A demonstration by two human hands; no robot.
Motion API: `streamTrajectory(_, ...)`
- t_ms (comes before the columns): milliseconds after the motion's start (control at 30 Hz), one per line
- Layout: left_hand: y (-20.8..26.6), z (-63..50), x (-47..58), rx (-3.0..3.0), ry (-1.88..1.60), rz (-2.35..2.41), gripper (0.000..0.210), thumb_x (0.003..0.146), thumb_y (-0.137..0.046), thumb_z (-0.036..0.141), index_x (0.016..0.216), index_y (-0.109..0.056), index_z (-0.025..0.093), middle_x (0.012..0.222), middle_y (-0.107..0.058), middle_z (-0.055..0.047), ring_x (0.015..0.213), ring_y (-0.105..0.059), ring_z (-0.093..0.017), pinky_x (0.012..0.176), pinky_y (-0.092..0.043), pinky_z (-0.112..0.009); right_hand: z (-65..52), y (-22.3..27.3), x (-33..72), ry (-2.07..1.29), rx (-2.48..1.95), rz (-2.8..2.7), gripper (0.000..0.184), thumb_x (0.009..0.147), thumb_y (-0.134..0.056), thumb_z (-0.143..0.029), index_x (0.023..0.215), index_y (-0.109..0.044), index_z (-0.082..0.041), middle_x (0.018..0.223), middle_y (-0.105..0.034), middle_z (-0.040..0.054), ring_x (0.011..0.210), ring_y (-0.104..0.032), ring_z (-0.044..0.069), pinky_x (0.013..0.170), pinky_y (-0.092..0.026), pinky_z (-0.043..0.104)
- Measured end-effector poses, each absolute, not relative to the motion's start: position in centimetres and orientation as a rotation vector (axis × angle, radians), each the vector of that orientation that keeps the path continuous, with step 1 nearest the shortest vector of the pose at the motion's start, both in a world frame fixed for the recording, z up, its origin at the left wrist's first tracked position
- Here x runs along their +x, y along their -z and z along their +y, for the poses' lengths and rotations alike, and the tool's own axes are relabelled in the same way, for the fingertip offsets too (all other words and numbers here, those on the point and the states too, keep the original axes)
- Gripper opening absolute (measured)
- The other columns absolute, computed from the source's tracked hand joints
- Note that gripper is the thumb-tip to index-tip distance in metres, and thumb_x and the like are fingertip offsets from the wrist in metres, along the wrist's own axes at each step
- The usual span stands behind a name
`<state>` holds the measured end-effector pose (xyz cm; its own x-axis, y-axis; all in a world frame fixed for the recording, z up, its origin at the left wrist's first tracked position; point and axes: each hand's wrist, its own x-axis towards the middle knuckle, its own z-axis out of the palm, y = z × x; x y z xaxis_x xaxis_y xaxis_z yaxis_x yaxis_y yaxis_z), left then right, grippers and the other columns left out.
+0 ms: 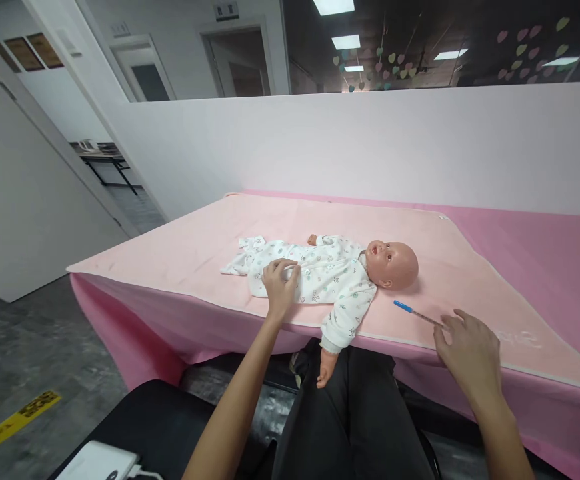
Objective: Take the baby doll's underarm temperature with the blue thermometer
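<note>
A baby doll (395, 263) in a white printed romper (315, 273) lies on its back on a pink mat (180, 250), head to the right. One of its arms hangs over the front edge toward my lap. My left hand (281, 283) rests on the romper's lower front, thumb and forefinger curled together at the cloth; what lies between their tips is too small to make out. To the right of the doll, a thin pen with a blue cap (410, 309) lies slanted on the mat. Its other end runs between the thumb and forefinger of my right hand (470, 343).
A darker pink cloth (535, 247) covers the table under the mat and drapes down in front. Behind stands a white partition (345, 147) with glass above. At lower left a white device (100, 461) with a cable sits on a black seat (155, 427).
</note>
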<state>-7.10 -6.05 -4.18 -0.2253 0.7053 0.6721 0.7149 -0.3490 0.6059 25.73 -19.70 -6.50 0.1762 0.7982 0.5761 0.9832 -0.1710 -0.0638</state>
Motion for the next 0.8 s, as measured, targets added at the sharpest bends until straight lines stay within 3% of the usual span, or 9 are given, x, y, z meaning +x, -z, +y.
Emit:
streamTrajectory(167,4.3,-5.9,-7.4,-1.918,1.718,-1.82,0.013,0.08,-0.054,0.033,0.081,-0.063,0.024,0.093,-0.058,-0.003,0.094,-0.05,-0.021,0.088,-0.033,-0.038,-20.0,5.2,27.2,0.105,-2.057,-1.701,0.028,0.079,-0.037,-0.031,0.081,-0.062,-0.018,0.085,-0.067,0.0088,0.08,-0.061,0.024,0.07,-0.043,0.034)
streamTrajectory(333,4.2,-5.9,-7.3,-1.935,1.737,-1.854,0.013,0.08,-0.054,0.033,0.078,-0.063,0.024,0.092,-0.059,-0.003,0.094,-0.049,-0.021,0.088,-0.033,-0.039,-19.0,0.5,25.3,-0.223,-1.899,-1.368,0.032,0.071,-0.048,-0.047,0.08,-0.064,-0.02,0.072,-0.066,0.004,0.067,-0.061,0.019,0.061,-0.043,0.028)
streamTrajectory(500,4.2,-5.9,-7.3,-1.933,1.794,-1.869,0.012,0.079,-0.054,0.033,0.075,-0.062,0.024,0.09,-0.059,-0.002,0.094,-0.049,-0.021,0.088,-0.033,-0.039,-16.6,-1.3,22.6,-0.243,-1.794,-1.381,0.032,0.071,-0.051,-0.049,0.075,-0.063,-0.019,0.056,-0.059,0.001,0.056,-0.055,0.016,0.056,-0.038,0.025)
streamTrajectory(667,4.3,-5.9,-7.3,-1.93,1.816,-1.851,0.011,0.078,-0.054,0.031,0.074,-0.062,0.024,0.088,-0.06,-0.002,0.093,-0.05,-0.021,0.087,-0.034,-0.038,-15.6,-0.6,20.8,-0.107,-1.948,-1.491,0.028,0.077,-0.043,-0.039,0.063,-0.058,-0.02,0.062,-0.063,0.0027,0.059,-0.055,0.016,0.054,-0.032,0.024)
streamTrajectory(800,4.4,-5.8,-7.4,-1.925,1.828,-1.844,0.011,0.078,-0.054,0.032,0.075,-0.061,0.024,0.087,-0.06,-0.002,0.092,-0.051,-0.021,0.085,-0.035,-0.038,-15.9,-0.7,20.8,-0.213,-2.143,-1.548,0.036,0.079,-0.039,-0.041,0.059,-0.061,-0.02,0.064,-0.066,0.0051,0.061,-0.056,0.018,0.051,-0.03,0.025)
